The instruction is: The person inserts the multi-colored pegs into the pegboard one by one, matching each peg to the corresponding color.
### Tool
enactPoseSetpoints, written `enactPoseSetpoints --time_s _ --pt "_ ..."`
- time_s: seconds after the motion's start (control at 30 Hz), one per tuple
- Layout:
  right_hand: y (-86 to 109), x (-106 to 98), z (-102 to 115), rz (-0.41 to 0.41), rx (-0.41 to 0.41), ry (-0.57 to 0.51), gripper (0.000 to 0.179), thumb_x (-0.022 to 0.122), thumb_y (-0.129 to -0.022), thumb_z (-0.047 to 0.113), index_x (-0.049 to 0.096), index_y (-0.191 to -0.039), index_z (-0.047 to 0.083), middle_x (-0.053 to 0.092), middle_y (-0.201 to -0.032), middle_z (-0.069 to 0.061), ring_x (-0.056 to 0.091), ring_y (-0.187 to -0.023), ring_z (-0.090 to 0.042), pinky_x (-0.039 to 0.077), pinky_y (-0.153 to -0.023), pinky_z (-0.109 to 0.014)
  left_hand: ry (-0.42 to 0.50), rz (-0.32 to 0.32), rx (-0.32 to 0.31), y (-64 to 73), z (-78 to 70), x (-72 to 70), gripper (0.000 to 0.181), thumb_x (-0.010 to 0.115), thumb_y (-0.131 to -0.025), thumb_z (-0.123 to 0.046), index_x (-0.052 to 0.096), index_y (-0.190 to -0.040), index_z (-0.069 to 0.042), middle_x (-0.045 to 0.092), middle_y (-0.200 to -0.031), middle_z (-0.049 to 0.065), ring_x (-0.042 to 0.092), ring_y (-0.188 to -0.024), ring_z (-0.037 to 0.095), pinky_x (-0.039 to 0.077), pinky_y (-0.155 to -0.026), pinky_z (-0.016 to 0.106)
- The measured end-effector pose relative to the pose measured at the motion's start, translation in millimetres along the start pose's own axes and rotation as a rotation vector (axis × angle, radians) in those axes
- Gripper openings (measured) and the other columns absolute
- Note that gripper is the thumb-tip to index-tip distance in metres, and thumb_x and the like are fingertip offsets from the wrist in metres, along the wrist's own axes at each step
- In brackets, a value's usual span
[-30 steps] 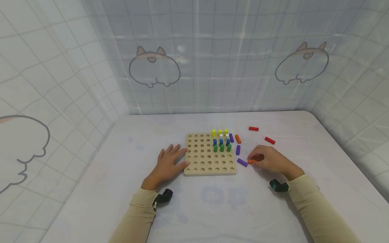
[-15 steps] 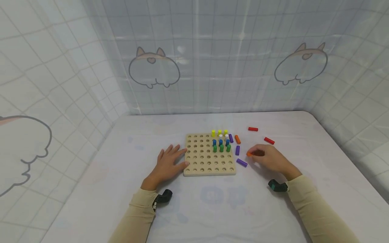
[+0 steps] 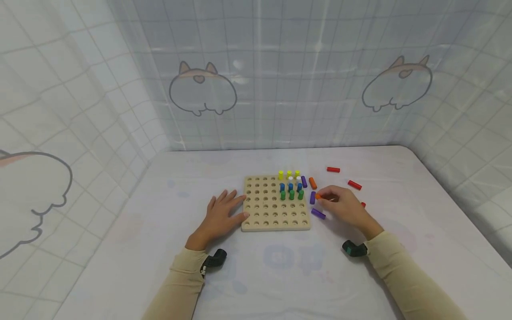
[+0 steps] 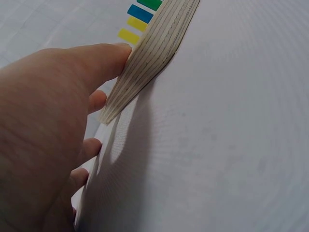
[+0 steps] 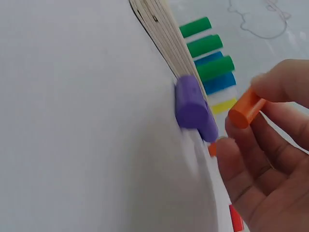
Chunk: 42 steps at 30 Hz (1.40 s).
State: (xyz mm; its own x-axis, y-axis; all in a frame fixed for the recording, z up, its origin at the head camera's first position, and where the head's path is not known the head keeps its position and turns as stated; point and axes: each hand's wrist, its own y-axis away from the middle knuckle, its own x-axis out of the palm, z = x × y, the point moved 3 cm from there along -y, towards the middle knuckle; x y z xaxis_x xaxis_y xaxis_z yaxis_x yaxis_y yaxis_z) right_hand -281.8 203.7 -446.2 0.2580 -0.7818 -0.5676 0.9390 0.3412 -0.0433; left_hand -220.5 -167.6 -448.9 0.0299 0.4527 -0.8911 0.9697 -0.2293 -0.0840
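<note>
My right hand (image 3: pixel 342 206) pinches an orange peg (image 5: pixel 247 108) between thumb and fingers, just right of a wooden pegboard (image 3: pixel 260 218). With fingers spread, my left hand (image 3: pixel 220 218) rests at the board's left edge; in the left wrist view its thumb touches the layered wood side (image 4: pixel 149 53). Yellow pegs (image 3: pixel 289 174), white pegs (image 3: pixel 298 179), blue pegs (image 3: pixel 290 187) and green pegs (image 3: pixel 292 195) stand upright in the board's upper right holes. Two purple pegs, one lying flat (image 3: pixel 318 214) and one beside it (image 3: pixel 313 198), are close to the right hand.
Another purple peg (image 3: pixel 304 182) and another orange peg (image 3: pixel 313 183) lie by the board's right edge. Red pegs (image 3: pixel 334 169) are scattered farther right, one partly hidden behind the right hand. A white cloth (image 3: pixel 180 178) covers the table, with tile-patterned curtains (image 3: pixel 280 89) around it.
My right hand has lifted the orange peg from beside the lower purple peg and carried it left and away from me, toward the board. The left hand and board have stayed in place.
</note>
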Motion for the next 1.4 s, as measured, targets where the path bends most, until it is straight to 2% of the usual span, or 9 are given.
enactPoseSetpoints --time_s 0.17,0.4,0.73,1.07,1.2,1.4 --pt "-1.2 6 6 -0.016 -0.022 -0.107 0.024 0.069 -0.096 0.022 0.067 -0.117 0.010 0.069 -0.110 -0.004 0.064 -0.105 -0.024 0.053 -0.093 -0.043 -0.006 0.002 -0.005 -0.6 2.0 0.9 0.064 0.058 -0.096 -0.054 0.049 -0.151 -0.021 0.032 -0.161 0.014 0.013 -0.151 0.039 0.002 -0.116 0.065" --pt "-1.7 12 11 -0.049 -0.033 -0.116 0.036 0.067 -0.098 0.026 0.065 -0.129 0.009 0.067 -0.118 -0.005 0.065 -0.110 -0.024 0.054 -0.094 -0.042 -0.016 0.004 -0.006 -0.9 5.0 2.3 0.064 0.057 -0.096 -0.055 0.048 -0.151 -0.023 0.031 -0.161 0.012 0.013 -0.151 0.037 0.001 -0.116 0.064" --pt "-7.3 26 13 -0.087 -0.054 -0.162 0.020 0.071 -0.095 0.020 0.068 -0.113 0.012 0.070 -0.109 -0.003 0.067 -0.100 -0.022 0.056 -0.086 -0.032 -0.015 0.004 0.008 -0.3 4.8 1.9 0.064 0.059 -0.096 -0.054 0.050 -0.150 -0.021 0.032 -0.161 0.013 0.014 -0.151 0.039 0.002 -0.115 0.066" --pt "-3.9 34 20 -0.062 -0.069 -0.217 0.019 0.071 -0.095 0.014 0.067 -0.113 0.009 0.070 -0.107 -0.006 0.067 -0.097 -0.023 0.056 -0.083 -0.027 -0.017 0.008 -0.006 2.1 5.4 3.2 0.064 0.059 -0.096 -0.053 0.050 -0.150 -0.021 0.032 -0.161 0.013 0.014 -0.151 0.039 0.001 -0.116 0.065" --pt "-2.5 36 23 -0.037 -0.071 -0.230 0.020 0.071 -0.094 0.013 0.066 -0.113 0.007 0.070 -0.108 -0.007 0.066 -0.099 -0.024 0.056 -0.086 -0.029 -0.015 0.004 -0.006 2.9 4.9 3.2 0.064 0.060 -0.096 -0.053 0.050 -0.150 -0.021 0.033 -0.160 0.013 0.013 -0.151 0.040 0.001 -0.116 0.065" --pt "-2.3 37 24 -0.030 -0.039 -0.184 0.021 0.070 -0.096 0.015 0.067 -0.116 0.009 0.068 -0.111 -0.005 0.065 -0.103 -0.023 0.056 -0.090 -0.037 -0.011 -0.002 0.004 2.2 3.5 2.1 0.063 0.060 -0.096 -0.052 0.050 -0.150 -0.021 0.032 -0.161 0.013 0.014 -0.151 0.040 0.001 -0.116 0.065"
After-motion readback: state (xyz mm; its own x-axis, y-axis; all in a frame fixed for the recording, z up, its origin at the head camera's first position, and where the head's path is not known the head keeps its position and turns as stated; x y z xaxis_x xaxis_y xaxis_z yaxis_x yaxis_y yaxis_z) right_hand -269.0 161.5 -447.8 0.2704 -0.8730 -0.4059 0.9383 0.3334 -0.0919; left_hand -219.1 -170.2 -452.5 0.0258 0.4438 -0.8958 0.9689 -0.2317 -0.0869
